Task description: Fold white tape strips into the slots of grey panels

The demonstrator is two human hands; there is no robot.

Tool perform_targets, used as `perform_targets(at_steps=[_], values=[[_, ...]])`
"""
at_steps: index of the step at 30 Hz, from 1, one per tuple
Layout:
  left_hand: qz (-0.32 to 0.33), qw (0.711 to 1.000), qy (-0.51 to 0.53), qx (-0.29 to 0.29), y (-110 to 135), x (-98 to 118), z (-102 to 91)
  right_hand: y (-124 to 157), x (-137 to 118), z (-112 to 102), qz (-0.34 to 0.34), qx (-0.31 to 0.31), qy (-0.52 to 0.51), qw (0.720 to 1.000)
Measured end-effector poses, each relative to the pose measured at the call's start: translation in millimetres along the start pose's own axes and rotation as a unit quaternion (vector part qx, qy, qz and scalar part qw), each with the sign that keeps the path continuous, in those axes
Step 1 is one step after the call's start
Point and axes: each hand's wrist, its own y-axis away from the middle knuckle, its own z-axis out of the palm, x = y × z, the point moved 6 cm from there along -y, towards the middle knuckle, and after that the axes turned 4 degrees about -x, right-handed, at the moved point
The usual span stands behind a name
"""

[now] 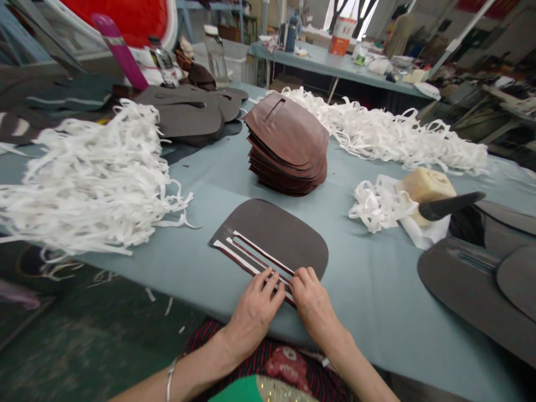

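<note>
A dark grey-brown leather panel [272, 223] with one rounded end lies on the table before me, its plain side up. A long slot is cut in it, with white strips along the slot and the near straight edge and thin reddish-brown edges beside them. My left hand [255, 307] has its bent fingers pressed together on the panel at the near side of the slot. Close beside it, my right hand [314, 304] pinches the panel at the slot's right end. Both thumbs and the leather under the fingertips are partly hidden.
A stack of brown slotted leather panels [288, 139] stands behind. White strips [92, 178] heap at the left; more white strips [393, 131] lie along the back. To the right are a yellowish block [425, 187], a black handle [452, 206] and dark panels [456, 279].
</note>
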Motion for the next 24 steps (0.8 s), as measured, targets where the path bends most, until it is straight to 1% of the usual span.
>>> perform_targets(at_steps=[3, 6, 8, 10, 12, 15, 18, 21, 24], values=[[-0.001, 1.0, -0.001, -0.002, 0.4, -0.7, 1.1, -8.5, -6.4, -3.4, -0.016, -0.028, 0.056, 0.998], [0.0, 1.0, 0.0, 0.003, 1.1, -1.9, 1.8, -13.9, -6.1, -0.4, -0.015, -0.02, 0.072, 0.997], [0.001, 1.0, 0.005, 0.008, 1.7, -2.5, 2.2, -14.1, -1.0, 2.8, 0.0, 0.011, 0.039, 0.999], [-0.004, 1.0, 0.016, 0.005, 2.0, -3.0, 3.2, -11.0, 5.3, 5.4, 0.017, 0.049, -0.025, 0.998], [-0.02, 0.999, 0.031, -0.007, 1.8, -3.8, 3.9, -5.5, 9.7, 6.6, 0.028, 0.081, -0.09, 0.992], [-0.056, 0.997, 0.049, -0.027, 0.4, -6.2, 3.0, 4.8, 10.8, 4.1, 0.018, 0.114, -0.16, 0.98], [-0.068, 0.995, 0.052, -0.048, -1.4, -7.6, 1.2, 14.6, 10.6, 1.7, -0.011, 0.12, -0.205, 0.971], [-0.054, 0.996, 0.035, -0.059, -1.8, -7.1, 1.6, 22.2, 13.8, 2.3, -0.028, 0.123, -0.236, 0.964], [-0.031, 0.998, -0.001, -0.052, -0.5, -4.7, 4.2, 28.0, 15.8, 6.0, -0.032, 0.136, -0.248, 0.959]])
